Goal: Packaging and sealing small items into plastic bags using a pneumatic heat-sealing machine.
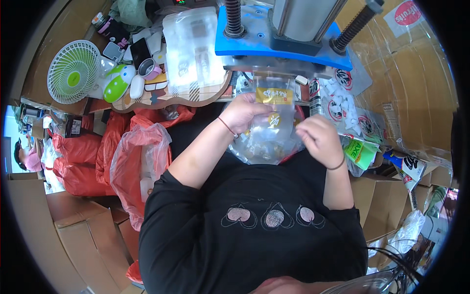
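A clear plastic pouch with a gold printed panel (275, 96) hangs below the front of a blue-plated press (289, 47). My left hand (243, 114) pinches the pouch's left side, thumb across its front. Its top edge reaches up to the press's lower bar. To the right of the pouch, my right hand (320, 140) is curled with fingertips together; whatever they hold, if anything, is too small to make out. Under both hands, over my lap, lies a larger clear plastic bag (262, 153) with more gold-printed pouches showing in it.
A stack of clear pouches (188, 46) lies on the table left of the press, near a cup (149, 69) and a white fan (73, 71). Red plastic bags (81, 164) fill the left side. White scraps (342, 105) and cardboard (416, 83) stand right. Another person (30, 156) is far left.
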